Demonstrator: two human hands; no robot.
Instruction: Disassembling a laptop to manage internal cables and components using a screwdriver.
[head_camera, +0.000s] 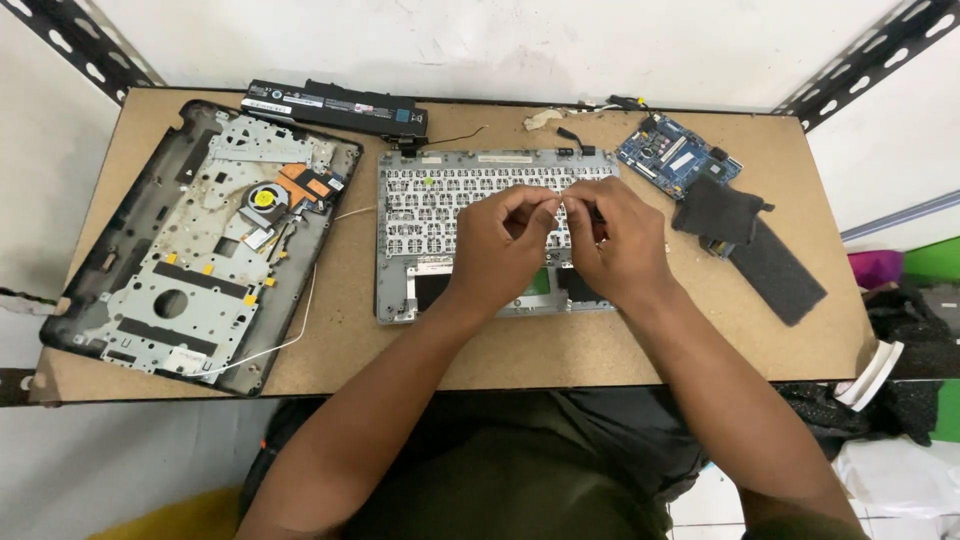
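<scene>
Materials on your surface (560, 365): matt chipboard, rough and speckled tan.

Under your hands, the keyboard frame (400, 240) reads as dull grey metal with a perforated backing. The laptop base shell (130, 230) is matt black plastic around a bare stamped metal plate. The battery (335, 105) is smooth black plastic, slightly glossy. The circuit board (678, 155) is glossy blue. The black pad (775, 270) looks like matt foam or felt.

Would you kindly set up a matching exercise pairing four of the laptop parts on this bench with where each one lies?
Things:
1. black battery pack
2. blue circuit board
3. laptop base with fan
4. keyboard panel

Places:
A. left side of the bench
B. under both hands, in the middle
C. back edge, by the wall, left of centre
D. back right, beside the dark foam pad

Pairs: 1-C, 2-D, 3-A, 4-B
</scene>
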